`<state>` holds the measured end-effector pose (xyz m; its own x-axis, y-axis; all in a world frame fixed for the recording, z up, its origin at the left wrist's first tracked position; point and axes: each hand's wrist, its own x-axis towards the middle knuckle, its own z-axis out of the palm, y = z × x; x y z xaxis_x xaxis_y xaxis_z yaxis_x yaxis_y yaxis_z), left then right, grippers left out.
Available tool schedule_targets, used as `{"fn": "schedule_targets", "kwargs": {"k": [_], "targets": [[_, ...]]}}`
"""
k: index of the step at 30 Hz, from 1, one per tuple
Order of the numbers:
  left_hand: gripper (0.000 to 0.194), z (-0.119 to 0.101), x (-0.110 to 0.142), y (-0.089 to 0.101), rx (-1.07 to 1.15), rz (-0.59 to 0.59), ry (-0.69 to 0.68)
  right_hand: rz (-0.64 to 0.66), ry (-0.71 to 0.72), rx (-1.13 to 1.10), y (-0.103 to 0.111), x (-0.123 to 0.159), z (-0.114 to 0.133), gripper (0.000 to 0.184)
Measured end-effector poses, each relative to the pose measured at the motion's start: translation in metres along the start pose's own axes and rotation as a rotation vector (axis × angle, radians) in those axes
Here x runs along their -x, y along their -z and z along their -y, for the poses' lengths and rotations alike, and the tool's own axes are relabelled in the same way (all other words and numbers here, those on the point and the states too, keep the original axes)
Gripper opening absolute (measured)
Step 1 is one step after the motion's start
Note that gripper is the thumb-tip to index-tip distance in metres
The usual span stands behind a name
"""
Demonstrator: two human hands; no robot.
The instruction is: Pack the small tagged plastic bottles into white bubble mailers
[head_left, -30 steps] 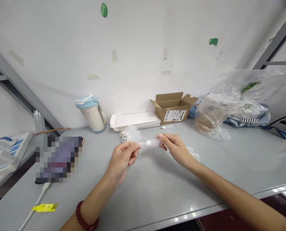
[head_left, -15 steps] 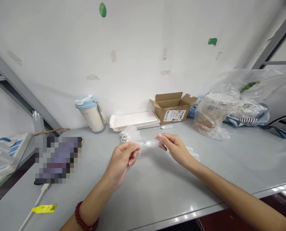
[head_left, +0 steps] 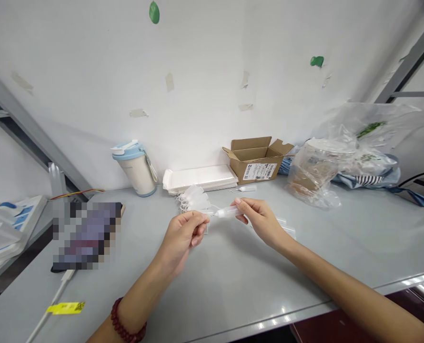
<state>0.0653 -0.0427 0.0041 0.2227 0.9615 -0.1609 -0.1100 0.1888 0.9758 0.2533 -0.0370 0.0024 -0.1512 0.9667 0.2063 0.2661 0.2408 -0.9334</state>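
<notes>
My right hand pinches a small translucent plastic tube with a white cap, held level above the table. At the cap's tip, a thin wire-like piece runs to the fingertips of my left hand, which are closed on its end. Just behind my left hand lies a cluster of similar translucent tubes with white loops. A single capped tube lies farther back with a thin piece at its tip. More clear tubes show on the table beside my right hand, partly hidden by it.
A stack of white card sleeves and an open cardboard box stand against the wall. To their left is a cup with a blue lid; to the right, a plastic-bagged container. A phone with a white cable lies left on the grey table.
</notes>
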Motion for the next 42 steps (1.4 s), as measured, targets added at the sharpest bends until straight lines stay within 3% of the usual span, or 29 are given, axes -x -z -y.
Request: {"fn": "schedule_targets", "kwargs": {"k": [13,34,42], "targets": [[0.029,0.001,0.0,-0.001,-0.154,-0.033,-0.023,-0.012,0.02,0.041,-0.001,0.0,-0.004,0.042],[0.032,0.008,-0.001,0.002,-0.183,0.074,-0.001,0.038,0.053,0.118,-0.003,0.001,-0.011,0.04],[0.031,0.0,-0.004,0.007,-0.146,0.128,0.053,0.003,0.053,0.084,0.006,-0.004,-0.003,0.044]]}}
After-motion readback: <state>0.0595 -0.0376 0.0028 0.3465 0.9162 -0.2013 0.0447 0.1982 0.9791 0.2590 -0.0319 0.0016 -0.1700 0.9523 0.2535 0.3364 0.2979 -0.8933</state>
